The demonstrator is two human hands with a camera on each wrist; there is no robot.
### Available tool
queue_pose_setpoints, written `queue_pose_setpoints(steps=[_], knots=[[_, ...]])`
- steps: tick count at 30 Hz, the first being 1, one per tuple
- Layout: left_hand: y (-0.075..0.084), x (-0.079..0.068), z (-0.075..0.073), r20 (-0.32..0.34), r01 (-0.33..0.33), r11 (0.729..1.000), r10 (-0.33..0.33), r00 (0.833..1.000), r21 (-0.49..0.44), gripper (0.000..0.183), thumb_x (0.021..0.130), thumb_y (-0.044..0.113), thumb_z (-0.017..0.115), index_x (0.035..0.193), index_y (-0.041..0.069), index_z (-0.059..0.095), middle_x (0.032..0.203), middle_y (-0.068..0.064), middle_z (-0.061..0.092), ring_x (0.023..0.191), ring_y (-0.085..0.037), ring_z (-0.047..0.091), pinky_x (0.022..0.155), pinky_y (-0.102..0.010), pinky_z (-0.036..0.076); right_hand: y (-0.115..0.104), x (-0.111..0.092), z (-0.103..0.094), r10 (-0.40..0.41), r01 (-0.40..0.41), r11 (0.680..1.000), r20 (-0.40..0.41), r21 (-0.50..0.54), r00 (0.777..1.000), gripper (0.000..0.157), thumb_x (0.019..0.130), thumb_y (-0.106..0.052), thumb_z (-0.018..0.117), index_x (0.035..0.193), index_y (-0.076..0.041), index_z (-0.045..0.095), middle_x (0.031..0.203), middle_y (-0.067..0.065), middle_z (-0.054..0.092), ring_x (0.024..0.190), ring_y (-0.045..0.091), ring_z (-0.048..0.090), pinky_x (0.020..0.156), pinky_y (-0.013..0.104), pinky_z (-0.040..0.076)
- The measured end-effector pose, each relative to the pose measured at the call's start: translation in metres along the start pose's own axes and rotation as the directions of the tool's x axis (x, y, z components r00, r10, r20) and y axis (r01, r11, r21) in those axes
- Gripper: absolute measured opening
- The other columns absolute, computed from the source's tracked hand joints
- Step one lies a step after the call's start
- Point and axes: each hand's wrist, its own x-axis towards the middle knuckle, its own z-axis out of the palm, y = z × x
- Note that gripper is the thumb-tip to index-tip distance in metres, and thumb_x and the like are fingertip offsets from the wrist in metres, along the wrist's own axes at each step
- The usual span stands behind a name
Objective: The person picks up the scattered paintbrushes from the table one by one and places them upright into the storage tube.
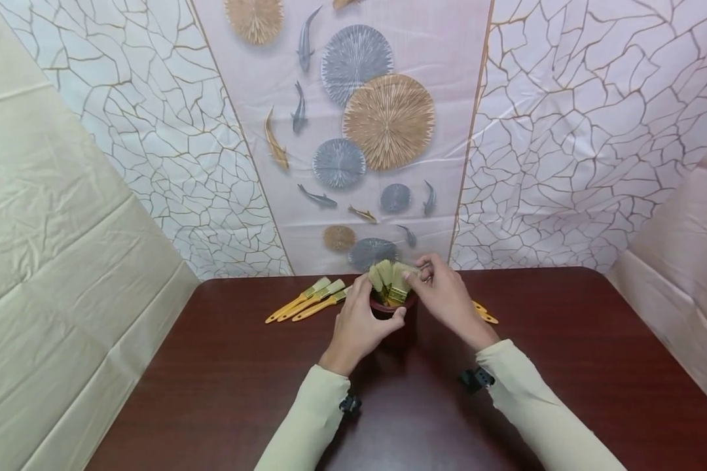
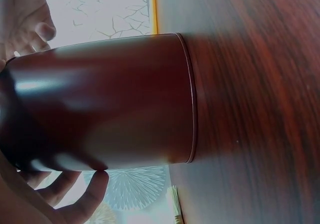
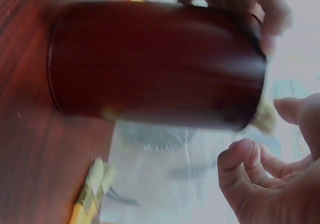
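A dark red cylindrical cup (image 2: 105, 101) stands upright on the table with several paintbrushes (image 1: 397, 292) in it, pale bristles up. My left hand (image 1: 358, 320) grips the cup near its rim, fingers on the far left side and thumb on the near side. At the cup's mouth, my right hand (image 1: 448, 294) has its fingertips right at the bristles on the right. In the right wrist view, its thumb and bent fingers (image 3: 235, 156) stand apart, with bristles (image 3: 265, 118) showing just past the rim. Brush handles are mostly hidden inside the cup.
Left of the cup lie three paintbrushes (image 1: 309, 301) with yellow handles, side by side. More yellow handles (image 1: 486, 313) show behind my right wrist. The dark wood table (image 1: 224, 379) meets a patterned cloth backdrop (image 1: 359, 196) at its far edge.
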Motion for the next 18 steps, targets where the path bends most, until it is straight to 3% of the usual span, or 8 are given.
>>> queue_pose_setpoints(steps=[7, 13, 18], knots=[[0.0, 0.0, -0.001, -0.001, 0.006, 1.0, -0.006, 1.0, -0.018, 0.086, 0.08, 0.068, 0.063, 0.151, 0.025, 0.039, 0.151, 0.009, 0.039, 0.132, -0.016, 0.047, 0.088, -0.055, 0.05, 0.017, 0.006, -0.035, 0.053, -0.058, 0.993, 0.058, 0.099, 0.997, 0.039, 0.103, -0.042, 0.051, 0.119, -0.007, 0.059, 0.101, 0.013, 0.065, 0.08, 0.027, 0.062, 0.063, 0.035, 0.053], [0.001, -0.001, -0.001, 0.012, 0.017, 1.0, -0.017, 1.0, -0.016, 0.088, 0.079, 0.068, 0.063, 0.151, 0.024, 0.039, 0.152, 0.008, 0.038, 0.134, -0.017, 0.046, 0.091, -0.055, 0.049, 0.046, 0.015, -0.049, 0.04, -0.033, 0.998, 0.12, -0.058, 0.992, 0.027, 0.102, -0.028, 0.056, 0.112, -0.005, 0.065, 0.107, 0.015, 0.068, 0.094, 0.029, 0.063, 0.074, 0.041, 0.05], [0.002, -0.001, 0.0, 0.018, 0.023, 1.0, -0.023, 1.0, -0.006, 0.091, 0.079, 0.068, 0.062, 0.152, 0.02, 0.038, 0.152, 0.004, 0.039, 0.134, -0.02, 0.046, 0.092, -0.055, 0.049, 0.078, 0.019, -0.041, 0.081, -0.041, 0.984, 0.229, -0.172, 0.97, 0.019, 0.1, -0.018, 0.06, 0.106, -0.003, 0.069, 0.104, 0.015, 0.069, 0.085, 0.025, 0.062, 0.071, 0.039, 0.049]])
